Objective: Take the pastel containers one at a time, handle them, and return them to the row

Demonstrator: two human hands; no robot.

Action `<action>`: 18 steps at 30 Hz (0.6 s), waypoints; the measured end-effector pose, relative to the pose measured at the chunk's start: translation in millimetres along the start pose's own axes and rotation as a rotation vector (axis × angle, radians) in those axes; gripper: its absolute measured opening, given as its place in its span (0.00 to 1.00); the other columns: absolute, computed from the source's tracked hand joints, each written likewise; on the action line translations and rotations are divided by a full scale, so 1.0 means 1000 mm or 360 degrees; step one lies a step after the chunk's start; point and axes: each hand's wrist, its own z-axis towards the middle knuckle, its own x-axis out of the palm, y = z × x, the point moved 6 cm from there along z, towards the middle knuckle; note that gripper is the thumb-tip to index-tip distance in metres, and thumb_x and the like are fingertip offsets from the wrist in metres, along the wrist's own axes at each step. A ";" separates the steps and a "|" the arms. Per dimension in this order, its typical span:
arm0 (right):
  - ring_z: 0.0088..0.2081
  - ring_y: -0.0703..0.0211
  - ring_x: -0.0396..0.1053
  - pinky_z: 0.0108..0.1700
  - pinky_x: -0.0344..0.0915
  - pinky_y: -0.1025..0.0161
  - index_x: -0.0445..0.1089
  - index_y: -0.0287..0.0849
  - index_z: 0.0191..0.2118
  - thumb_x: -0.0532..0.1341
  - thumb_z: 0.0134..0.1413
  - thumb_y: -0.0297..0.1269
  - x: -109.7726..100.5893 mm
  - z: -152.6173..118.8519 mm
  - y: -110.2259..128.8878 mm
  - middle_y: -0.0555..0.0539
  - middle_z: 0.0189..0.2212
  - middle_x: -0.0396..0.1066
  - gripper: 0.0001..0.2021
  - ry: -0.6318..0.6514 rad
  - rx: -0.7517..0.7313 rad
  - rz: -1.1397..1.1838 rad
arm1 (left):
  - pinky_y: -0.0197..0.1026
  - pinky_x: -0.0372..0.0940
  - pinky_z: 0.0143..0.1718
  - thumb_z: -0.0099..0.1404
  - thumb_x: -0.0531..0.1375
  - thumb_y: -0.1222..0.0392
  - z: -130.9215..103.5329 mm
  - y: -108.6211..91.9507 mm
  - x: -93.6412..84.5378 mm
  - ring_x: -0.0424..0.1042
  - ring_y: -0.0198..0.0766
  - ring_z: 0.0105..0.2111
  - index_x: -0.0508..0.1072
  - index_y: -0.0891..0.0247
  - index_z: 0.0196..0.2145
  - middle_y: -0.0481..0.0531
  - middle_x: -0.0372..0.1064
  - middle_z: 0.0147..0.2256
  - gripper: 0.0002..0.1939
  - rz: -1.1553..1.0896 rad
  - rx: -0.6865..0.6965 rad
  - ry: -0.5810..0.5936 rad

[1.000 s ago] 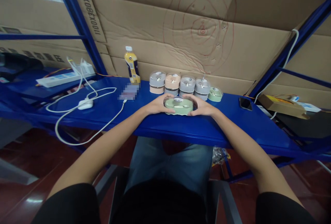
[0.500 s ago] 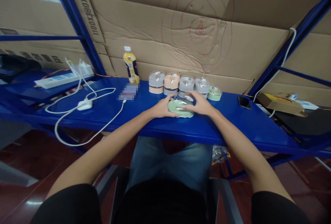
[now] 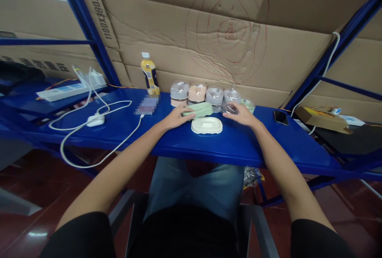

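In my left hand (image 3: 178,117) is a green oval case part (image 3: 203,109), gripped at its left end and tilted a little. My right hand (image 3: 241,115) holds a clear plastic cover (image 3: 229,108) at the right. Between the hands and nearer the table's front edge, a cream oval tray (image 3: 207,125) lies on the blue table (image 3: 167,142). Behind them stands a row of small lidded cases: a grey one (image 3: 180,90), a peach one (image 3: 197,92), another grey one (image 3: 214,96) and a further grey one (image 3: 232,95), with a green case (image 3: 248,105) at the right end.
A yellow bottle (image 3: 150,76) stands at the back left, near a blurred-out flat item (image 3: 147,105) with a cable. White cables and an adapter (image 3: 96,120) lie further left. A black phone (image 3: 281,117) and an open cardboard box (image 3: 324,120) are on the right.
The green case between my hands has come apart. Its green part moved up and left with my left hand, the clear cover moved right with my right hand, and the cream tray is now exposed.
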 end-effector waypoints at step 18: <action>0.62 0.37 0.76 0.66 0.70 0.39 0.77 0.47 0.65 0.77 0.50 0.62 0.008 -0.002 0.044 0.38 0.62 0.78 0.40 -0.0089 -0.0450 0.0139 | 0.64 0.68 0.66 0.52 0.78 0.38 -0.006 -0.013 0.013 0.73 0.66 0.64 0.64 0.63 0.71 0.68 0.72 0.66 0.56 -0.0141 0.0013 0.0038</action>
